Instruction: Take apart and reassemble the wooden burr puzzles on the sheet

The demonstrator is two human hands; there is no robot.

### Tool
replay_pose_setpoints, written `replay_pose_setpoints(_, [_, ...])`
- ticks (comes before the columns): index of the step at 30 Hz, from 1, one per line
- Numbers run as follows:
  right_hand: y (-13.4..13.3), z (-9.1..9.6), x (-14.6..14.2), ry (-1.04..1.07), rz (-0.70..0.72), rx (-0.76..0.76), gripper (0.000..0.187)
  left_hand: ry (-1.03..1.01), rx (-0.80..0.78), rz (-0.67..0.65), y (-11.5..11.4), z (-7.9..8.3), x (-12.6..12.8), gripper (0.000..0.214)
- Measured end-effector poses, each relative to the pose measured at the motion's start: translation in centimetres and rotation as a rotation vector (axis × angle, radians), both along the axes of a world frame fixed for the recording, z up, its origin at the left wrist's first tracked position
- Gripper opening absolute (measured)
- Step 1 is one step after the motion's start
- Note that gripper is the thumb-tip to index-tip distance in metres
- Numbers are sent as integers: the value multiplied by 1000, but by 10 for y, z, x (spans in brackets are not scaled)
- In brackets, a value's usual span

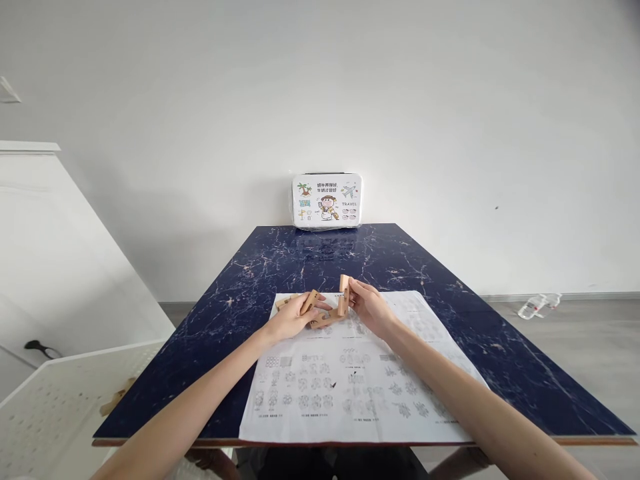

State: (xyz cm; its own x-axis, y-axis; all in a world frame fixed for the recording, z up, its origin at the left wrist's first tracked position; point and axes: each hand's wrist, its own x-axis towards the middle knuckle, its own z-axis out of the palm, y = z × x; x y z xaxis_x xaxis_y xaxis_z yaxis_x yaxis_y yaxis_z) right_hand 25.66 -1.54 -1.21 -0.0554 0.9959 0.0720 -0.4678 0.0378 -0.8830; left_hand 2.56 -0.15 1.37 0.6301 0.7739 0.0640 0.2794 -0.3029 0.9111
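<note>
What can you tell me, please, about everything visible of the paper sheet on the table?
The paper sheet is large, white and thin-looking, printed with grey diagrams and short text lines too small to read. It lies spread out, nearly flat, on the dark blue table, its near edge by the table's near edge. Two small dark spots, marks or tears, show near its middle. The left hand and right hand hold wooden blocks over its far part; contact is unclear.

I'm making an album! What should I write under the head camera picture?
Left grip and right grip hold wooden pieces over a printed sheet on a dark blue table.
</note>
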Motion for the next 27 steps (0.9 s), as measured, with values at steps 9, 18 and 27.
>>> replay_pose_setpoints(9, [1, -1, 2, -95, 84, 131, 38, -104, 30, 126, 1, -12, 4, 33])
replay_pose_setpoints(18, [-8, 6, -3, -192, 190, 169, 37, -199, -53, 248, -4, 1, 7, 39])
replay_pose_setpoints(27, [-9, 4, -5, -422, 184, 148, 46, -105, 25, 216, -4, -5, 7, 45])
